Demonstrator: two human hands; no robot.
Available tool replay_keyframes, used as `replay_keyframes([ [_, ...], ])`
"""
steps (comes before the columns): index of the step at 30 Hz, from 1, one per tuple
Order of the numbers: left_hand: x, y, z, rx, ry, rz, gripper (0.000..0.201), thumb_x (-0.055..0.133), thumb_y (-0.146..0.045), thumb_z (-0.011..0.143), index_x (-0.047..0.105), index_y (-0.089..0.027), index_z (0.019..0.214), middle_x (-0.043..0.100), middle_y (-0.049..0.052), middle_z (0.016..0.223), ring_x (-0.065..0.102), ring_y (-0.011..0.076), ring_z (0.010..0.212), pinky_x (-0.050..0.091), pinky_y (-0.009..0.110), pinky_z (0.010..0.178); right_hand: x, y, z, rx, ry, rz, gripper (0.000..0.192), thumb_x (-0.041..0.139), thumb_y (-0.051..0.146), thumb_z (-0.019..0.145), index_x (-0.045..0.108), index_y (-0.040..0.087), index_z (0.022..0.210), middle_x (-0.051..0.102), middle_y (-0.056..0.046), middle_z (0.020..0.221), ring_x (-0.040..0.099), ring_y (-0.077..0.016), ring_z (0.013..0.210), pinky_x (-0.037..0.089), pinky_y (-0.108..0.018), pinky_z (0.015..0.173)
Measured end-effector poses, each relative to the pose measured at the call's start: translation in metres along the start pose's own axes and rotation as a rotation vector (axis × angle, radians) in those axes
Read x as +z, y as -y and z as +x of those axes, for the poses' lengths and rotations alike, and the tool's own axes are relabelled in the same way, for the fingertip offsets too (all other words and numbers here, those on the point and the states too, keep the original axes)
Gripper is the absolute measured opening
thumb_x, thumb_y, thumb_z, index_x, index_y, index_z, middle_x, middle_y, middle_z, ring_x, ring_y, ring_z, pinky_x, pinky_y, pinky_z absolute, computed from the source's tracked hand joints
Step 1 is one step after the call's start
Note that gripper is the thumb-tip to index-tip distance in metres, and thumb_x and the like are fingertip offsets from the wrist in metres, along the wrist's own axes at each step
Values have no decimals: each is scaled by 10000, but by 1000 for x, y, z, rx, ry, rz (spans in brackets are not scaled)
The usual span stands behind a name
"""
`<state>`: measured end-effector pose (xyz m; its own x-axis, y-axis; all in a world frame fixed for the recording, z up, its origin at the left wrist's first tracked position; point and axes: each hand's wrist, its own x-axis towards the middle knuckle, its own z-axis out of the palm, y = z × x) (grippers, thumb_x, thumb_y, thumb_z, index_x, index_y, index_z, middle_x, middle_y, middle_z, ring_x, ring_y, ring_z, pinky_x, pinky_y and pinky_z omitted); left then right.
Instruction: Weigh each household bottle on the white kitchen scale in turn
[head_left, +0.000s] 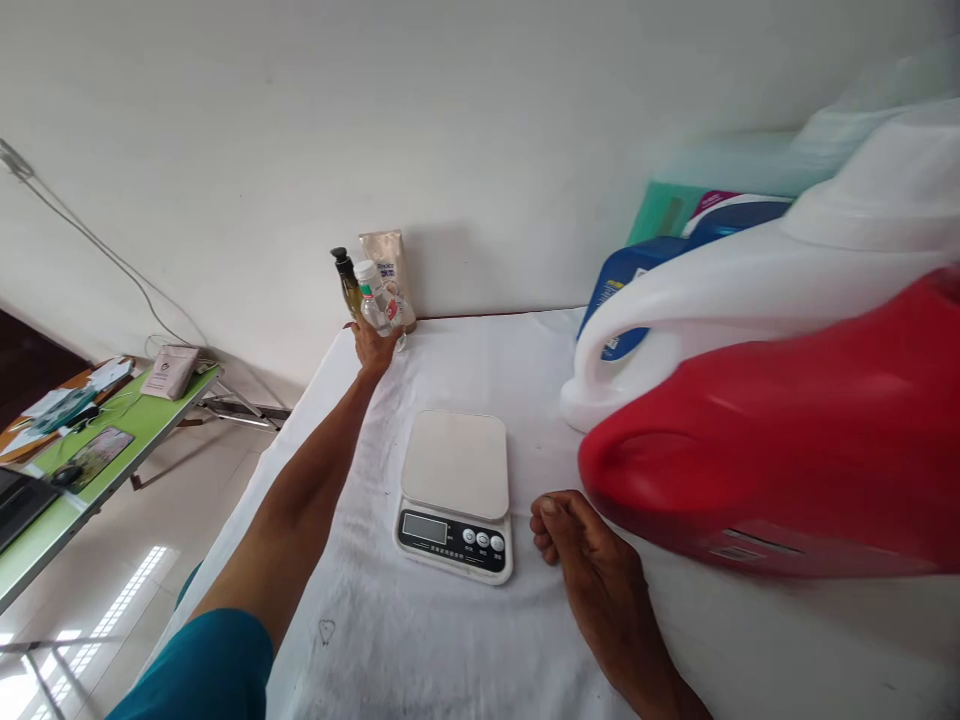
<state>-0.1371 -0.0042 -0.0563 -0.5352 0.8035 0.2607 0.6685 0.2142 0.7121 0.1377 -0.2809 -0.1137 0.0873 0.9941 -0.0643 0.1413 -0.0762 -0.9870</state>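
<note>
My left hand [373,345] reaches to the far left corner of the white-covered table [420,640] and grips a small clear bottle with a white cap [373,295]. Right beside it stand a dark olive pump bottle [347,283] and a beige tube [386,262] against the wall. My right hand [576,535] rests on the cloth with fingers curled, holding nothing, just right of a white digital kitchen scale [456,490]. The scale's platform is bare.
Large jugs fill the right side: a red one [787,460] lying nearest, a white one [750,290] behind it, and a blue container [637,275] with a green box [664,210] at the back. A green side table [112,440] with clutter stands left.
</note>
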Motion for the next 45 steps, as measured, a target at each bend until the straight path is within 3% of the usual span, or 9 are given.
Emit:
replay_keyframes([
  [6,-16,-19,-26,9,-56,-45,789,915,-294,781,434,-155,1392,475,248,1533,445,381,1530,407,506,1255,2,4,0,-21,9,27,549,492,755,1017,577,249,822,619,-14,788,574,-170,715,512,-279,683],
  [9,-24,-47,-58,238,-81,-195,733,883,-349,833,439,-195,1396,499,202,1508,500,331,1459,441,479,1224,2,4,0,-25,3,33,543,498,751,1017,575,249,823,617,-12,790,574,-170,719,509,-281,694],
  [12,-29,-89,-97,477,231,-405,620,837,-520,878,529,-209,1318,620,173,1380,641,285,1243,546,427,1058,3,4,0,-25,3,34,550,496,758,1013,581,248,823,623,-16,790,572,-172,718,507,-284,686],
  [16,-26,-143,-139,554,748,-515,544,718,-684,914,646,-225,1196,713,129,1288,680,279,1198,549,411,1009,3,4,0,-52,8,46,553,490,759,1014,575,247,822,617,-14,784,576,-173,719,503,-283,682],
  [21,-3,-170,-162,523,1024,-553,495,702,-708,901,688,-214,913,725,62,942,658,217,898,514,367,836,4,4,0,-71,16,64,528,483,725,1037,562,246,828,615,-10,782,575,-172,723,496,-286,681],
  [27,18,-172,-180,227,967,-876,484,926,-601,698,688,-194,808,629,15,770,559,147,733,434,313,682,2,6,-1,-65,18,67,518,484,709,1047,560,244,829,609,-9,777,575,-176,724,496,-291,688],
  [33,6,-184,-190,37,866,-977,454,1014,-493,630,693,-201,764,657,29,747,631,187,764,485,335,664,0,8,-3,-50,22,74,527,480,713,1053,558,243,828,592,-7,780,563,-173,728,489,-287,688],
  [38,-11,-182,-170,78,745,-1015,460,1027,-491,607,726,-195,790,694,29,771,689,210,809,531,328,647,0,7,-2,-47,35,67,520,486,710,1052,560,243,835,601,-10,793,568,-172,738,490,-281,693],
  [45,-49,-160,-123,194,389,-1028,483,975,-552,659,674,-196,786,666,12,724,697,214,812,511,312,622,1,4,-1,-40,18,49,536,499,731,1036,582,239,841,609,-14,796,567,-171,729,498,-280,676],
])
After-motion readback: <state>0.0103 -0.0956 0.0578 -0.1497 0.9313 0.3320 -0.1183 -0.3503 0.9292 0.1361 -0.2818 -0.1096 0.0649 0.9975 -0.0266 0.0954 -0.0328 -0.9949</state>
